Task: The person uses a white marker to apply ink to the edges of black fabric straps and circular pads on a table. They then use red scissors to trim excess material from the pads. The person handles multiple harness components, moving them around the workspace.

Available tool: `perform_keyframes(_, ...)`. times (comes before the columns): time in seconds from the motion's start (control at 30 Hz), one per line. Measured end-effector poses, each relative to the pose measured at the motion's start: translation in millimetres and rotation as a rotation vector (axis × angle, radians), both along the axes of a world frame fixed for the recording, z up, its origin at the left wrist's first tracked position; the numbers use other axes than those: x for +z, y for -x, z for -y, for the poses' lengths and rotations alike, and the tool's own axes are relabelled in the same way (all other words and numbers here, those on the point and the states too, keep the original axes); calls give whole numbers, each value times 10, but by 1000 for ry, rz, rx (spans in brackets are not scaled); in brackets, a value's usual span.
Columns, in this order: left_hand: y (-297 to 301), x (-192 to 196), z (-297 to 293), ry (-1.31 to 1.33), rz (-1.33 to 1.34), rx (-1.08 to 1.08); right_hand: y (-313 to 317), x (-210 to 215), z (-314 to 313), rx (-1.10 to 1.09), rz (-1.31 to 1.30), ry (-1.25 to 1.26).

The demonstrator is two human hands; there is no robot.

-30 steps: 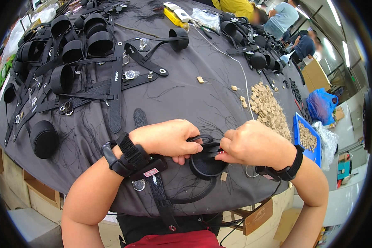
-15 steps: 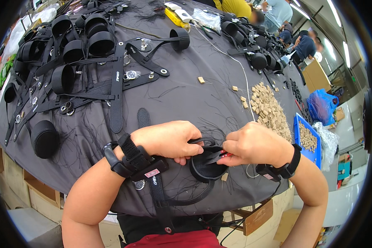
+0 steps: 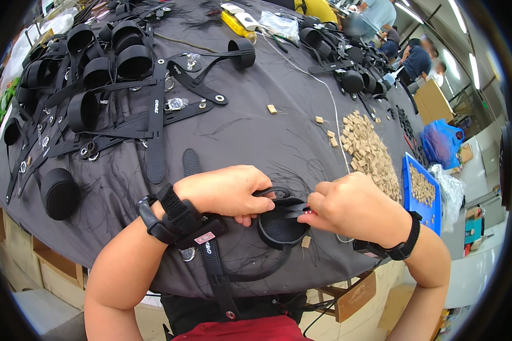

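A black leather cup (image 3: 283,226) on a strap lies at the table's near edge, its opening facing up. My left hand (image 3: 233,192) pinches its rim and the thin strap loop above it between thumb and fingers. My right hand (image 3: 355,204) is closed around small thread snips (image 3: 293,212) with red on the handle; their grey blades reach into the cup's opening. A long black strap (image 3: 215,261) joins the cup and runs under my left wrist toward me. Close below the cup lies a small tan tag (image 3: 306,241). The tips of my right fingers are partly hidden.
Many black straps with cups (image 3: 133,59) cover the left side. A heap of tan tags (image 3: 370,150) lies to the right, beside a blue tray (image 3: 407,187) of similar pieces. A white cord (image 3: 331,85) crosses the grey cloth. Loose black threads are scattered. People (image 3: 418,59) work far right.
My right hand has turned slightly, and the snips' blades lie flatter across the cup's opening. My left hand keeps its pinch. The whole view has shifted a little.
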State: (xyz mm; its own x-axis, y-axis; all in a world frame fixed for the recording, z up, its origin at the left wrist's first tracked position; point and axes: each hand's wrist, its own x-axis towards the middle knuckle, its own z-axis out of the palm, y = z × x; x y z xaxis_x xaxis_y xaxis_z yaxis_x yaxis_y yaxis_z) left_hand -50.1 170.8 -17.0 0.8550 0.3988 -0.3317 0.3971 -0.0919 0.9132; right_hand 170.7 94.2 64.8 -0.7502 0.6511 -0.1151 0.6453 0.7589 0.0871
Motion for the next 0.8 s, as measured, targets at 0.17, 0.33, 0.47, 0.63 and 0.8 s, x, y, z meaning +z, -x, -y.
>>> perform_keyframes(0.17, -5, 15, -3, -1, -1, -8, 61, 5, -37, 4, 58, 46)
perform_keyframes(0.33, -8, 17, 6, -4, -5, -4, 99, 6, -61, 16, 100, 88)
perform_keyframes(0.47, -4, 32, 16, -14, -4, -2, 90, 47, -116, 54, 124, 110)
perform_keyframes(0.63, -7, 35, 16, -35, -5, -8, 103, 89, -127, 39, 131, 148)
perform_keyframes(0.8, -13, 39, 23, -44, -17, -9, 98, 95, -116, 44, 126, 133)
